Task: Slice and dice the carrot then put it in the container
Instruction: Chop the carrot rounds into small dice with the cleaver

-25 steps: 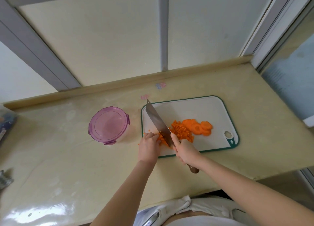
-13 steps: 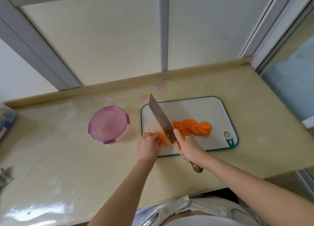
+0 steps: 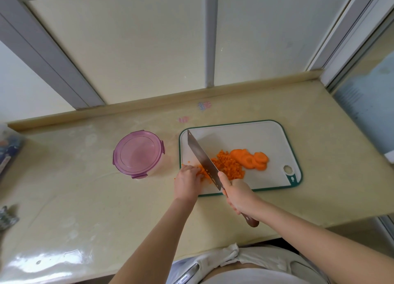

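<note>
A white cutting board (image 3: 251, 136) with a green rim lies on the counter. On it sits a heap of diced carrot (image 3: 229, 165), with several round carrot slices (image 3: 252, 161) to its right. My right hand (image 3: 238, 193) grips the wooden handle of a cleaver (image 3: 202, 159), whose blade stands across the board's left part. My left hand (image 3: 186, 181) is curled over carrot pieces at the board's near left edge, just left of the blade. A round container (image 3: 138, 153) with a purple lid stands closed to the left of the board.
The beige counter ends in a low ledge below window panels at the back. A few carrot bits lie off the board near my left hand. Dark objects (image 3: 8, 153) sit at the far left edge. The counter's front edge runs close to my body.
The cleaver blade has lifted and come down again beside my left hand, shifting slightly between cuts. My left hand stays on the carrot pieces at the board's near left.
</note>
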Demonstrator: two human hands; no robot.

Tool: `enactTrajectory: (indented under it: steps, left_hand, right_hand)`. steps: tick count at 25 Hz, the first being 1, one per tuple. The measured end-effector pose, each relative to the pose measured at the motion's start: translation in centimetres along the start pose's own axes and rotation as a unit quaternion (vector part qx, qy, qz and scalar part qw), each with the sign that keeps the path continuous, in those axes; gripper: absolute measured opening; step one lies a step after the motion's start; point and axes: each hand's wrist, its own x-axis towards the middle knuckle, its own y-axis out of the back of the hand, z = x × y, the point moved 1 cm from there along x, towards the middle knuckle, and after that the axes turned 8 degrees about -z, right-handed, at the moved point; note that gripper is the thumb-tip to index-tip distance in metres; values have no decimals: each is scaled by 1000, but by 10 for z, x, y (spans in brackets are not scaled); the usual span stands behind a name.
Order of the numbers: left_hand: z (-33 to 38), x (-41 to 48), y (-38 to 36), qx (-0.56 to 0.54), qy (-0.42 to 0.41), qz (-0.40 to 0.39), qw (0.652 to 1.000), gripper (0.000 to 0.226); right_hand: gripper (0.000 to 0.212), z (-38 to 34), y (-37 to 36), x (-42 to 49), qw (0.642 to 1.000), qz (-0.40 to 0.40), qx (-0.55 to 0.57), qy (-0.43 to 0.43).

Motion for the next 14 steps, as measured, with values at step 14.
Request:
enactTrajectory:
  steps: [14]
  left_hand:
    - [1,0,0,6,5,-5,1000,6]
  right_hand:
    - [64,0,-5,35,998,36,-40,42]
